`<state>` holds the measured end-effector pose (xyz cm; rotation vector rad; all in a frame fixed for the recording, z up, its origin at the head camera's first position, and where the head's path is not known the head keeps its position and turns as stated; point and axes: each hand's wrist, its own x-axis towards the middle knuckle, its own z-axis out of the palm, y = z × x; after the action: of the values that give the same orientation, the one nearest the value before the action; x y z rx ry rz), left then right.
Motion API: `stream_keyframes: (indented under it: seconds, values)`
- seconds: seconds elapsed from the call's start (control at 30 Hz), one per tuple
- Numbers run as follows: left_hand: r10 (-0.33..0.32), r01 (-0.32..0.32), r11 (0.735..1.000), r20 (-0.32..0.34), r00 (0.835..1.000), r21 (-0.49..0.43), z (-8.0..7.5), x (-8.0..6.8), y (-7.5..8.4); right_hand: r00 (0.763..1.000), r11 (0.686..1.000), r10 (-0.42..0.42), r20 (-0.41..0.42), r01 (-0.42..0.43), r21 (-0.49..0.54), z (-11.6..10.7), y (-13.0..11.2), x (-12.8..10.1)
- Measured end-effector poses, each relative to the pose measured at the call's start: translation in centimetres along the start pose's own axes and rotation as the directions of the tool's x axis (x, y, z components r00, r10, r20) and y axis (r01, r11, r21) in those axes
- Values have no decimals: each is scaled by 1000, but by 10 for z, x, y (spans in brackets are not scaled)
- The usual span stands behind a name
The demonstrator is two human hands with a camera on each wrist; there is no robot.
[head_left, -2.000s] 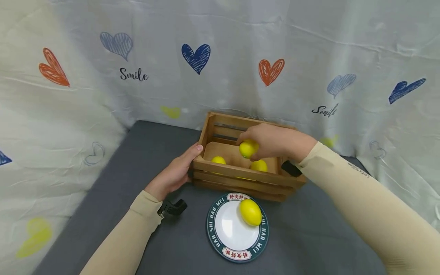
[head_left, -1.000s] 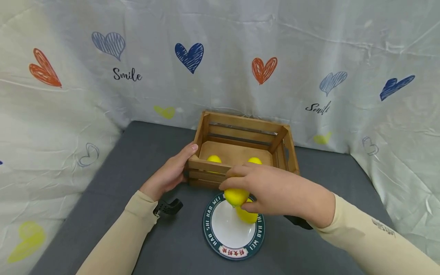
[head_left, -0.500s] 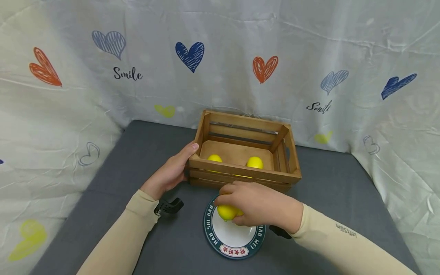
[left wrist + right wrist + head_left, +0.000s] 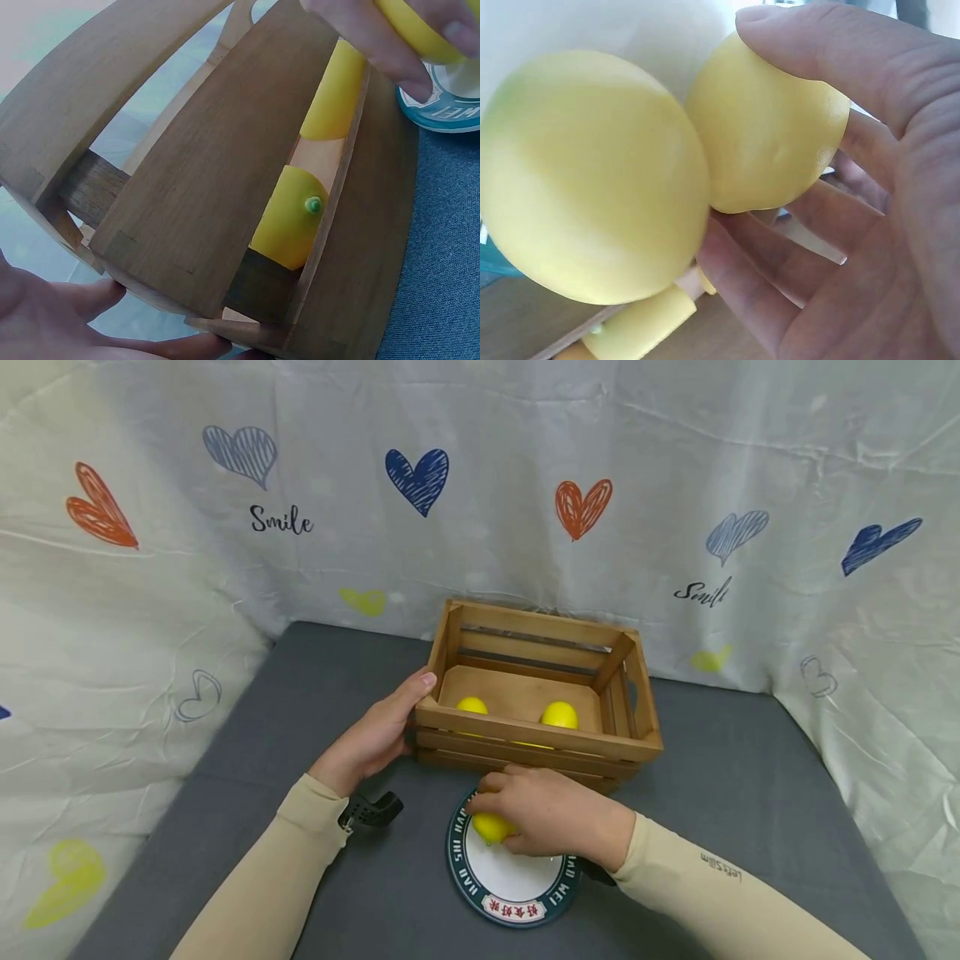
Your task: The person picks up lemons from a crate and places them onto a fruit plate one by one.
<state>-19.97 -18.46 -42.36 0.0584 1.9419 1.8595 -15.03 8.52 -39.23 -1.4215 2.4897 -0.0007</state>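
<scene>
My left hand (image 4: 378, 731) grips the left end of a slatted wooden crate (image 4: 540, 745), its thumb over the top corner. Two yellow lemons lie inside the crate, a left lemon (image 4: 472, 705) and a right lemon (image 4: 559, 715); both show through the slat gap in the left wrist view. Over the round white plate (image 4: 510, 881) with a dark green rim, my right hand (image 4: 551, 814) holds another lemon (image 4: 491, 828) between thumb and fingers. Beside it in the right wrist view is a second lemon (image 4: 592, 176), which the hand hides in the head view.
The crate stands towards the back of a dark grey cloth-covered table (image 4: 247, 760), just behind the plate. A white curtain (image 4: 495, 410) printed with hearts closes off the back and sides. Each wrist carries a black strap, the left strap (image 4: 372, 810) showing plainly.
My right hand has brought a lemon out of the crate, towards me and down over the plate, shifting slightly left at the end. The left hand stays on the crate.
</scene>
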Motion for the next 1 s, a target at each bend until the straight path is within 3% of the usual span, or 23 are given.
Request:
stream_keyframes:
  seconds: [1.0]
  values:
    - [-6,6,1000,-15,1000,9,1,1,0,1000,999,25,6,-24,-38,8,0,0]
